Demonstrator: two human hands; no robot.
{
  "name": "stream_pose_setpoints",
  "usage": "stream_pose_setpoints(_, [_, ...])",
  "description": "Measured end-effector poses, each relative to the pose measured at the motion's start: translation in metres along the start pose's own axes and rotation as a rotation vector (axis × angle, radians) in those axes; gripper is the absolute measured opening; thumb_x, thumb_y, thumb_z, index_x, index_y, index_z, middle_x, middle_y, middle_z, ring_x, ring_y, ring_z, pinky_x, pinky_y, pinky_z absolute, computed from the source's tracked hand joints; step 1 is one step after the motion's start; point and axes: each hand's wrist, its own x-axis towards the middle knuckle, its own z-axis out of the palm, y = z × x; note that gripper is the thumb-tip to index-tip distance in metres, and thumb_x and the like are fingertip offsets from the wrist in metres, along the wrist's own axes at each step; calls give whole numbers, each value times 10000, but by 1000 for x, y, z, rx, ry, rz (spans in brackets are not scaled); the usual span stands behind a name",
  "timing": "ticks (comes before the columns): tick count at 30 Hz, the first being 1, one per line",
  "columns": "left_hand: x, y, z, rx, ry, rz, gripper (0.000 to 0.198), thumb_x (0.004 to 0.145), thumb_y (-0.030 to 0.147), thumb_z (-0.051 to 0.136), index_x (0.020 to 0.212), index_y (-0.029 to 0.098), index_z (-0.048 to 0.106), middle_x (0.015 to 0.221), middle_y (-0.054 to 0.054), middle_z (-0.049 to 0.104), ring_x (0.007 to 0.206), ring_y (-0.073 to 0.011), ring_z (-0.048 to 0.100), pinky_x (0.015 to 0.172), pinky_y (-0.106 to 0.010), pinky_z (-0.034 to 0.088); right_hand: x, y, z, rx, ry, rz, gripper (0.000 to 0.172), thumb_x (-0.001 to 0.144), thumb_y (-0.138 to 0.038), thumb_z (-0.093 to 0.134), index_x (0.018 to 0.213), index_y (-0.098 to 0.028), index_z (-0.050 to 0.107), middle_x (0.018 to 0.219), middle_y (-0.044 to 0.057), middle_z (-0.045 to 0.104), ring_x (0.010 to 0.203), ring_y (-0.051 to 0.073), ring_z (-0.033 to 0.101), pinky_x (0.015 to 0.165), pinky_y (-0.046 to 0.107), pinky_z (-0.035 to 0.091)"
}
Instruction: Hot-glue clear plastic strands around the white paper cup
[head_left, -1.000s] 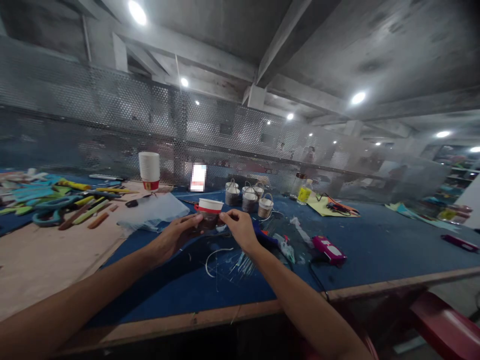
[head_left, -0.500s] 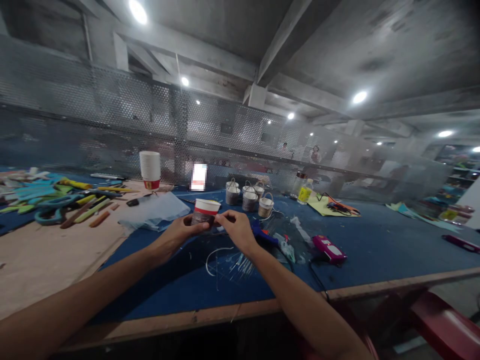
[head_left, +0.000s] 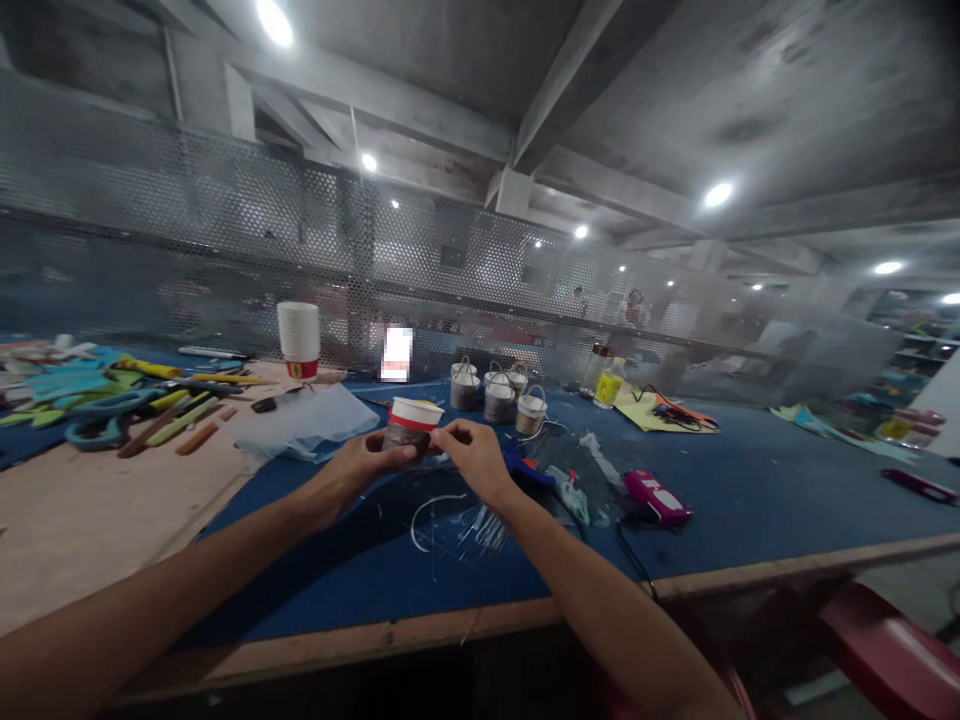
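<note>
- The left hand (head_left: pixel 358 468) is curled around the paper cup (head_left: pixel 415 418) and holds it from the left side, with the thumb across the front.
- The right hand (head_left: pixel 471 455) is narrow, with its thumb and finger close together at the right side of the cup. I cannot tell if they pinch anything.
- The cup is between the two hands, over the blue table (head_left: pixel 300 570). Its mouth points up. The top is white, then comes a red band, and the low part is brown.
- Behind the right hand stand some little buckets (head_left: pixel 499 402) with loop handles. They are close together.
- A blue glue gun (head_left: pixel 529 472) lies just to the right of the right hand. A pink box (head_left: pixel 658 498) is further right.
- Thin clear strings (head_left: pixel 491 530) and a bent white strip (head_left: pixel 417 530) lie on the table, nearer than the hands.
- To the left, a tall stack of cups (head_left: pixel 298 335) stands near the mesh wall (head_left: pixel 285 230). A thin pale sheet (head_left: pixel 307 422) and blue scissors (head_left: pixel 101 428) are on that side too.
- A bottle (head_left: pixel 609 385) with a yellow label stands behind yellow paper (head_left: pixel 636 412).
</note>
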Motion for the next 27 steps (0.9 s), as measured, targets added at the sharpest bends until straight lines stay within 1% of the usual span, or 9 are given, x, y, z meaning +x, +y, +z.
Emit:
stream_pose_setpoints(7, [-2, 1, 6, -14, 12, 14, 448, 614, 431, 1013, 987, 219, 885, 1135, -165, 879, 1215, -430, 776, 1220, -568, 472, 0, -1, 1, -11, 12, 26, 217, 892, -372, 713, 743, -215, 733, 774, 14, 782, 802, 220, 756, 808, 311, 569])
stream_pose_setpoints(11, [-3, 1, 7, -24, 15, 12, 467, 592, 447, 1026, 970, 212, 884, 1120, -161, 883, 1209, -427, 781, 1230, -569, 464, 1, 1, 1, -18, 8, 23, 218, 896, -359, 711, 738, -210, 725, 775, 15, 782, 790, 214, 752, 797, 300, 559])
stream_pose_setpoints(13, [-1, 1, 5, -40, -2, 2, 470, 609, 450, 1026, 981, 200, 884, 1137, -168, 880, 1225, -422, 775, 1236, -563, 456, 2, 2, 0, -29, -4, 22, 233, 913, -369, 710, 749, -205, 734, 796, 22, 795, 794, 210, 753, 813, 301, 559])
stream_pose_setpoints(16, [0, 0, 2, -48, -44, -24, 429, 658, 440, 1015, 992, 202, 889, 1152, -170, 878, 1249, -414, 766, 1211, -540, 485, 4, 3, -1, -27, -22, 32, 260, 938, -392, 711, 775, -195, 755, 799, 32, 801, 771, 203, 743, 826, 309, 561])
stream_pose_setpoints(19, [1, 1, -1, -50, -67, -32, 409, 693, 437, 1001, 1012, 204, 896, 1173, -185, 872, 1259, -417, 761, 1161, -511, 529, 6, 5, -3, -22, -19, 40, 252, 953, -365, 699, 779, -190, 750, 789, 28, 792, 776, 196, 736, 826, 303, 555])
stream_pose_setpoints(21, [1, 1, -2, -70, -84, -31, 419, 711, 423, 993, 1041, 185, 896, 1205, -206, 860, 1269, -419, 756, 1147, -497, 536, 6, 7, -3, -31, -14, 37, 247, 952, -348, 694, 769, -189, 740, 798, 27, 789, 797, 196, 734, 823, 298, 546])
stream_pose_setpoints(23, [1, 1, -2, -89, -90, -33, 424, 713, 415, 993, 1039, 164, 891, 1204, -217, 858, 1259, -416, 760, 1150, -495, 532, 6, 7, -3, -24, -18, 34, 250, 950, -358, 694, 775, -186, 742, 806, 31, 791, 808, 200, 733, 823, 300, 539])
stream_pose_setpoints(27, [0, 1, -3, -109, -83, -33, 452, 736, 409, 983, 1094, 159, 866, 1207, -197, 860, 1263, -405, 759, 1153, -501, 529, 5, 7, -3, -9, -16, 26, 252, 945, -381, 700, 792, -189, 756, 809, 33, 795, 816, 201, 739, 835, 302, 537])
